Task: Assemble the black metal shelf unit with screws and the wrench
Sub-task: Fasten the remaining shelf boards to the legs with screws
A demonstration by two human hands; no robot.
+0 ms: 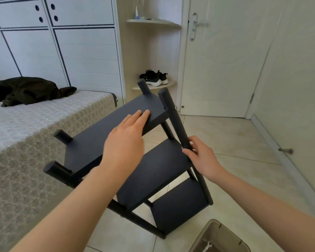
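Shelf unit (156, 175) update from my remote seat, head cam only since that's all I get. The black thing is on the tiled floor (235, 142) right next to the bed (35, 135), tipped over at an angle so its top leans toward the bed and me. Only the lower feet look like they're down on the tiles. It's got three boards, and all four posts poke up past the top board (91, 142).

Left hand (125, 142) lies flat on that top board, fingers straight and together, palm down, nothing gripped. Right hand (202, 157) is wrapped around the front right post (173, 117), about level with the middle board, fingers curled round the tube.

Bottom right corner of the view there's a beige bin (231, 235) on the floor, just beside the unit's foot. Some small pale tool (207, 246) is in it, and it could be the wrench, but it's too small for me to say.

Other stuff: dark clothing (29, 90) heaped on the bed, black sneakers (154, 78) on a low corner shelf behind the unit, a white door (225, 60), and a doorstop (285, 150) on the floor off to the right.
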